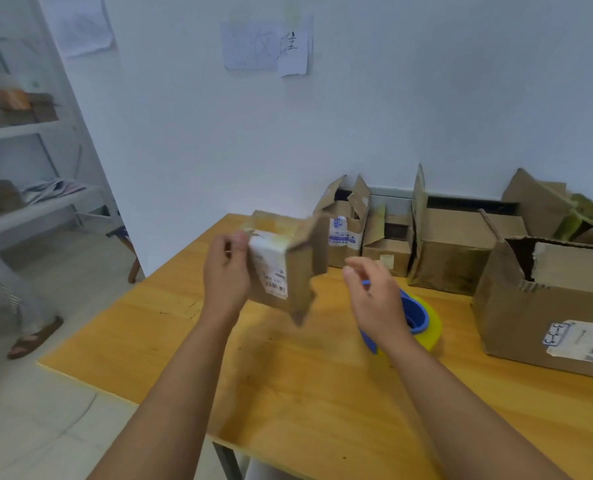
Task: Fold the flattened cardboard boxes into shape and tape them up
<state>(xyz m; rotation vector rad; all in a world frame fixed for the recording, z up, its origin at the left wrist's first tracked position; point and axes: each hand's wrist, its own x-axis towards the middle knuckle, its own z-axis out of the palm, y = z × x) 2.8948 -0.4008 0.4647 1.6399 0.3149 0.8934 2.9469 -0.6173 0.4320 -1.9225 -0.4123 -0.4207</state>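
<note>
My left hand (pixel 226 271) grips a small cardboard box (pixel 284 265) by its left side and holds it above the wooden table (pixel 170 327). The box carries a white shipping label, and its flaps hang loose on the right and underneath. My right hand (pixel 374 292) hovers just right of the box with fingers loosely curled, holding nothing. Behind that hand, a tape dispenser (pixel 418 318) with a blue frame and a yellowish tape roll lies on the table, partly hidden by my wrist.
Several open cardboard boxes line the wall at the back (pixel 454 247), and a larger one (pixel 544 306) stands at the right. A shelf unit (pixel 28 133) is at the left, with a person's sandalled foot (pixel 35 337) on the floor and a stool leg (pixel 134 265).
</note>
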